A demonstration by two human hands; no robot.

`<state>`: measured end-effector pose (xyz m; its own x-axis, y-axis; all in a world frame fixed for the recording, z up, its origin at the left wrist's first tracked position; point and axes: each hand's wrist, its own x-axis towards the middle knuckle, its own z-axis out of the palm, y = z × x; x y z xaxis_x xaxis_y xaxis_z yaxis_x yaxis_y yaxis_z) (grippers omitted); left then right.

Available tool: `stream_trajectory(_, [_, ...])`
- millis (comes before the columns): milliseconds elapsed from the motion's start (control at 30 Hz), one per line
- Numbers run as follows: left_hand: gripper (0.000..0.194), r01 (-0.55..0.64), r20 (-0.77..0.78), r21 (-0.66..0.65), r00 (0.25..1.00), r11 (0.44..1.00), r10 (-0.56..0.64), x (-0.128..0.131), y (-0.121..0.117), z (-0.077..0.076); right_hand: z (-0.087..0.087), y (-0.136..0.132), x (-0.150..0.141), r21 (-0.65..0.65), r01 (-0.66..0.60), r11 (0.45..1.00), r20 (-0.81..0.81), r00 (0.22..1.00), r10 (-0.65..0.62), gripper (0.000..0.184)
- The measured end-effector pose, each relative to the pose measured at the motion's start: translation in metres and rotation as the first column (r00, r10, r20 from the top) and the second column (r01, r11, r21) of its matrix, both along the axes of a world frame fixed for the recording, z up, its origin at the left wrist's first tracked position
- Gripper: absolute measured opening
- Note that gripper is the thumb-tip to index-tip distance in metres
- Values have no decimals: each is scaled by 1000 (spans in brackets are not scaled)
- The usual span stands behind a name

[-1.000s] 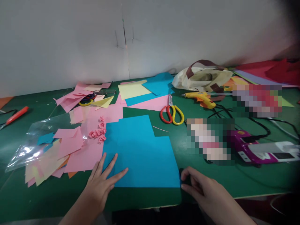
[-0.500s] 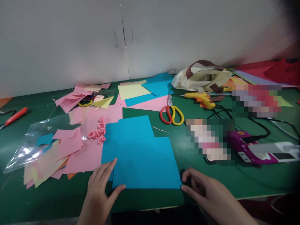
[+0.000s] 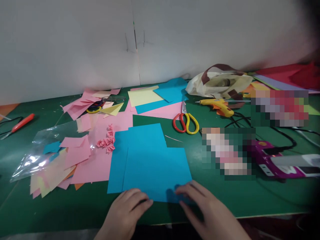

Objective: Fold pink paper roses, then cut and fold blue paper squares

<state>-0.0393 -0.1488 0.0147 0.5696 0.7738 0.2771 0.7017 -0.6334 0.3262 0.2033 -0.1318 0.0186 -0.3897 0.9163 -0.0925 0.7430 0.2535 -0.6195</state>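
A blue paper sheet (image 3: 155, 166) lies flat on the green table in front of me, overlapping other blue paper (image 3: 117, 163). My left hand (image 3: 127, 210) is at its lower left edge, fingers curled and thumb drawn close to the index finger, closed on the paper's near edge. Over the lower right part of the sheet is my right hand (image 3: 202, 206), its thumb and fingers apart and slightly blurred. Beyond the sheet lie scissors (image 3: 186, 121) with one red and one yellow handle. Small pink paper roses (image 3: 107, 141) rest on pink paper (image 3: 93, 170) to the left.
A clear plastic bag (image 3: 32, 160) and paper scraps (image 3: 77, 150) lie at left, near a red-handled tool (image 3: 23, 122). Rightward are a yellow glue gun (image 3: 220, 106), a cloth bag (image 3: 200, 85), a purple device (image 3: 267, 160) and black cables (image 3: 282, 133). A white wall (image 3: 75, 43) stands behind.
My left hand has moved right along the sheet's near edge and its fingers have closed. My right hand has moved left from the corner onto the sheet. The view has shifted slightly.
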Motion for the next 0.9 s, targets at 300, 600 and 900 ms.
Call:
stream_trajectory(300, [30, 240, -261, 92, 942, 966, -209, -2, 3, 0, -23, 7, -22, 331, -472, 817, 92, 878, 470, 33])
stream_trajectory(600, [48, 245, -361, -109, 893, 963, -268, -15, -5, -10, -9, 7, -12, 268, -497, 825, 107, 867, 487, 43])
stream_trajectory(900, [50, 225, -363, -125, 896, 966, -256, -20, -5, -9, -7, 7, -2, 274, -515, 812, 176, 857, 484, 50])
